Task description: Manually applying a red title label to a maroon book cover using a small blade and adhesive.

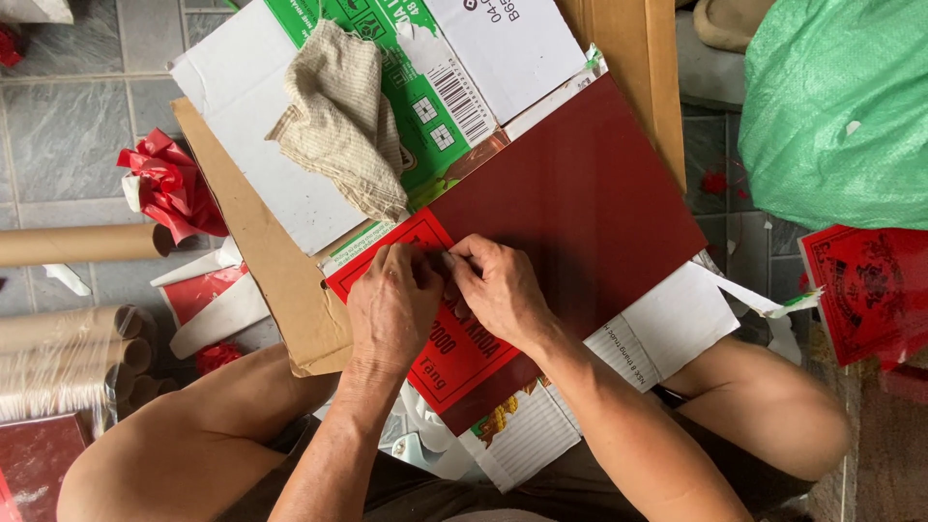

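**Two hands pinch at a red sheet over flattened cardboard**

The work lies on a grey tiled floor [58, 126], where the person sits with bare knees spread to either side. A flattened white and green carton [290, 97] and a piece of brown cardboard [280, 290] serve as the work surface, laid one over the other. On top rests a large dark red sheet [580, 193], tilted, with a brighter red printed sheet [454, 358] along its lower left edge.

The left hand [391, 304] and the right hand [498, 285] meet at the seam between the two reds, fingertips closed together and pinching at the edge of the printed sheet; what lies between the fingers is too small to tell.

A beige cloth [338, 121] lies crumpled on the carton, just above the hands. To the left are a bunch of red ribbon [169, 184] and several cardboard tubes [68, 338]. A green woven sack [836, 106] fills the upper right, and a stack of red printed papers [865, 290] sits below it
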